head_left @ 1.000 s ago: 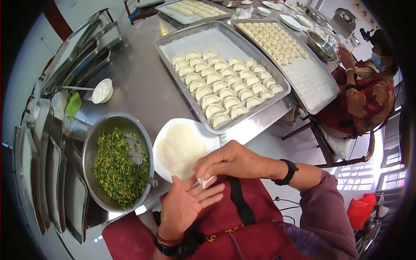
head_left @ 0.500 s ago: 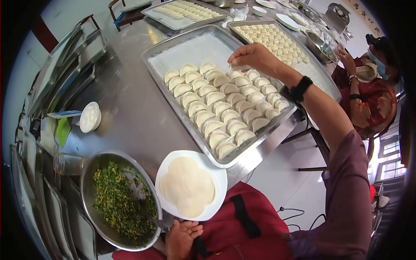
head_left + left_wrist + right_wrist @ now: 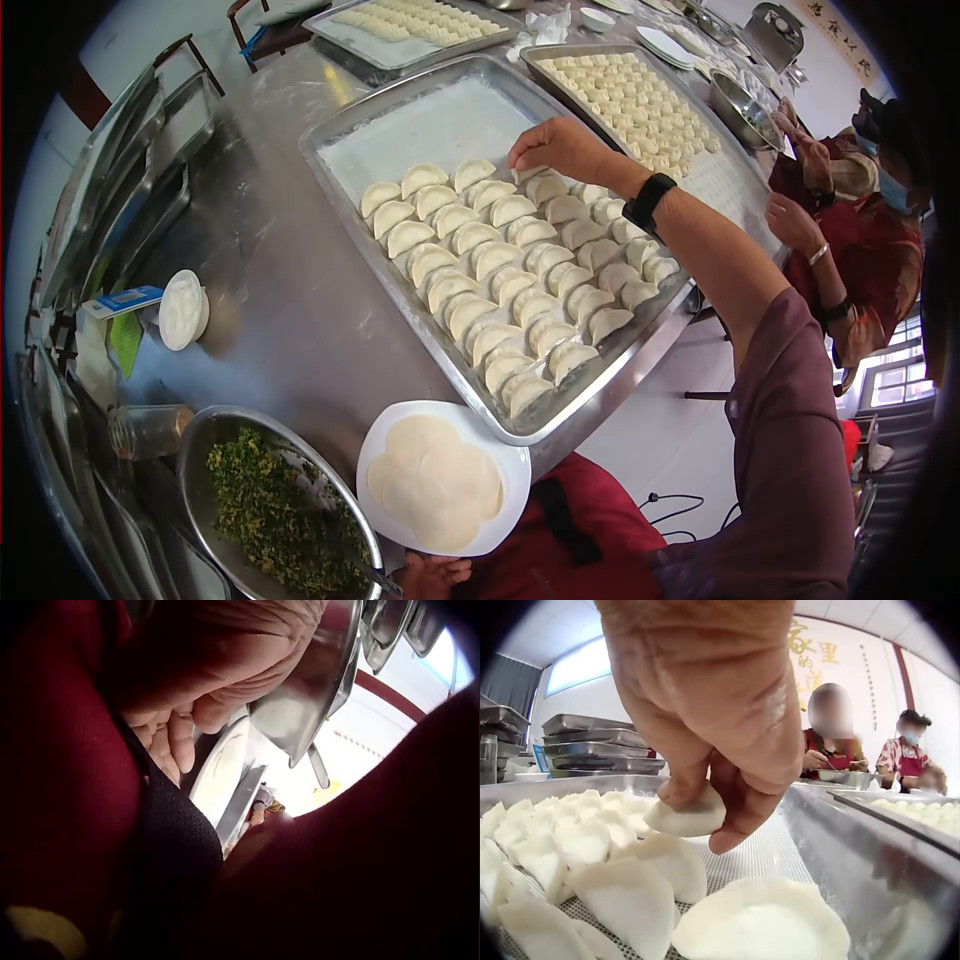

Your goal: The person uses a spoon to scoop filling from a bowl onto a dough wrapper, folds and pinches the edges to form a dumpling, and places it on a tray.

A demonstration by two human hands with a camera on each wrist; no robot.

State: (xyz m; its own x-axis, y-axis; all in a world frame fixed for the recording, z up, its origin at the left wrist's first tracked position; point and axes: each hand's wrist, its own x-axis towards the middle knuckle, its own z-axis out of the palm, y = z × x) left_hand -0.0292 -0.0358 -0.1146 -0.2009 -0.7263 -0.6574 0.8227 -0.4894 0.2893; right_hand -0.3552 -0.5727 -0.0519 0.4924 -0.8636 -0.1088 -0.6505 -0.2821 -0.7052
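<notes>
My right hand (image 3: 565, 150) pinches a half-moon dumpling (image 3: 688, 816) between thumb and fingers, low over the mesh-lined metal tray (image 3: 335, 205). Rows of folded dumplings (image 3: 472, 237) fill the near part of that tray, and the held one is at the far end of a row. Down by my lap, my left hand (image 3: 432, 578) lies palm up with loosely bent fingers and nothing in it, close to the white plate (image 3: 375, 430). Overlapping round wrappers (image 3: 440, 490) are stacked on the plate. Beside it, a steel bowl (image 3: 350, 500) contains chopped green and yellow filling (image 3: 265, 510).
A second dumpling tray (image 3: 745, 205) stands to the right, with another tray (image 3: 345, 48) at the far end. On the left are a small white bowl (image 3: 183, 312), a glass jar (image 3: 150, 432) and stacked metal trays (image 3: 140, 190). Other people (image 3: 850, 230) sit at right.
My right hand has carried the dumpling from above my left hand to the tray and lowered it at a row's end. My left hand has dropped toward my lap; the head view has shifted.
</notes>
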